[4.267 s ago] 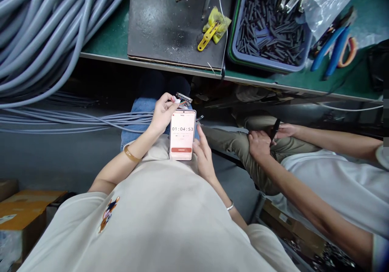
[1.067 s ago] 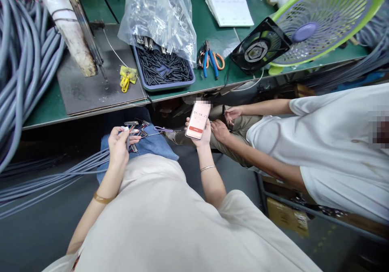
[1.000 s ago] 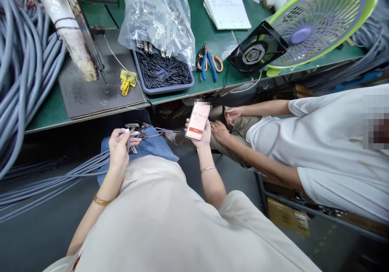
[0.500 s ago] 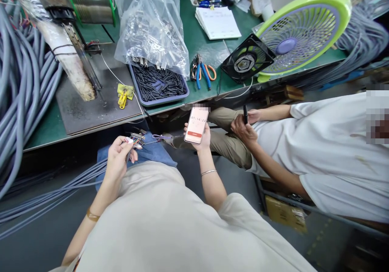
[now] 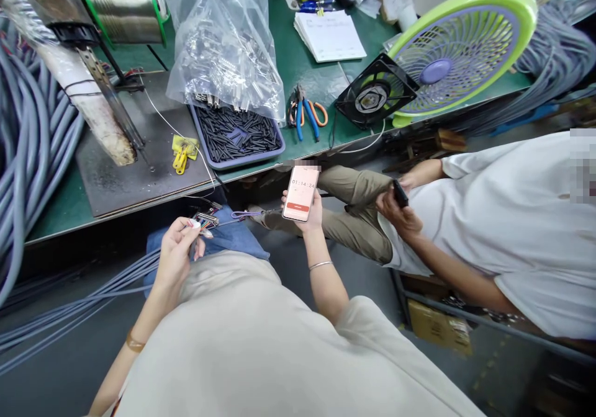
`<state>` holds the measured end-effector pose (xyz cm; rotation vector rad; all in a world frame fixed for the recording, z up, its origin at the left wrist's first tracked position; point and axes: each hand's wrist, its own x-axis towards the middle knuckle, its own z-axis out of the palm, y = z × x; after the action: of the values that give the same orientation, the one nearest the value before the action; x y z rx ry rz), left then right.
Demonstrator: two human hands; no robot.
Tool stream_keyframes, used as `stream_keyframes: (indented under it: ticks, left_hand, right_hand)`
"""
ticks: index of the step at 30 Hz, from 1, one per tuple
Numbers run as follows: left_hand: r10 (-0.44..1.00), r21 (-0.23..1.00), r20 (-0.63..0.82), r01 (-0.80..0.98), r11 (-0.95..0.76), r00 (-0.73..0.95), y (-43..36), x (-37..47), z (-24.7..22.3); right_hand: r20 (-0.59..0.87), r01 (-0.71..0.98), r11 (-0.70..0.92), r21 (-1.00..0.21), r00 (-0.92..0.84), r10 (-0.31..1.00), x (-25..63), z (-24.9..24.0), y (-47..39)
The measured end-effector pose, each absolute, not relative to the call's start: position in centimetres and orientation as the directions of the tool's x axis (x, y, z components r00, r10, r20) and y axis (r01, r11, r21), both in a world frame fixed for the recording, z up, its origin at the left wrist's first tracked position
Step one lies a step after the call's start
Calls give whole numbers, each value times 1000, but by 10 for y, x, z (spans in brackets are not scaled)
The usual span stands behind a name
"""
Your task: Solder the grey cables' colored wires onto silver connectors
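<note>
My right hand (image 5: 315, 217) is wrapped round a smartphone (image 5: 300, 195), held screen up, showing a running timer above a red button. Over my lap, the thumb and fingers of my left hand (image 5: 177, 248) pinch a cable end with thin coloured wires (image 5: 201, 224). Something small and white shows at the fingertips; I cannot tell what it is. Just beyond them, metal connectors (image 5: 209, 218) with wires rest on my blue jeans (image 5: 237, 243). Several grey cables (image 5: 116, 274) run in from the left behind my left wrist.
On the green bench stand a purple tray (image 5: 251, 164) of black sleeves, a plastic bag (image 5: 223, 51) of metal parts, pliers (image 5: 307, 116), a solder spool (image 5: 121, 7), a black fan (image 5: 376, 94) and a green fan (image 5: 465, 57). At right sits a person (image 5: 512, 218) holding a black phone (image 5: 400, 192).
The timer has advanced by one second. The person at right has lowered and tilted their phone toward themselves. The view has shifted slightly; my hands have hardly moved.
</note>
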<state>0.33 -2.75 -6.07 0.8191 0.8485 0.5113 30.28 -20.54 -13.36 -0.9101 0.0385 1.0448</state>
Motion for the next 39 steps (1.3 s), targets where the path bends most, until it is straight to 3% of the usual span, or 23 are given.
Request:
stream_keyframes:
  ticks: [12, 19, 23, 28, 31, 39]
  left_hand:
    - [690, 805, -460, -66, 590, 559, -29, 8, -62]
    - [689, 800, -452, -85, 594, 567, -29, 5, -65]
    - [677, 794, -453, -82, 602, 580, -29, 3, -67]
    - [674, 795, -455, -75, 602, 582, -32, 0, -70]
    - [677, 798, -455, -71, 598, 579, -33, -1, -70]
    - [694, 805, -454, -78, 589, 559, -34, -2, -70]
  right_hand:
    - [-410, -712, 104, -694, 510, 756, 307, -144, -215]
    - [-425, -625, -113, -773, 377, 823, 302, -155, -235]
    - [-485, -523, -326, -787, 199, 852, 284, -161, -245]
    - [-600, -271, -595, -757, -73, 797, 251, -165, -226]
    - [-658, -30, -666, -746, -124, 743, 235, -167, -201]
    - [-588, 561, -518, -645, 69, 806, 189, -151, -156]
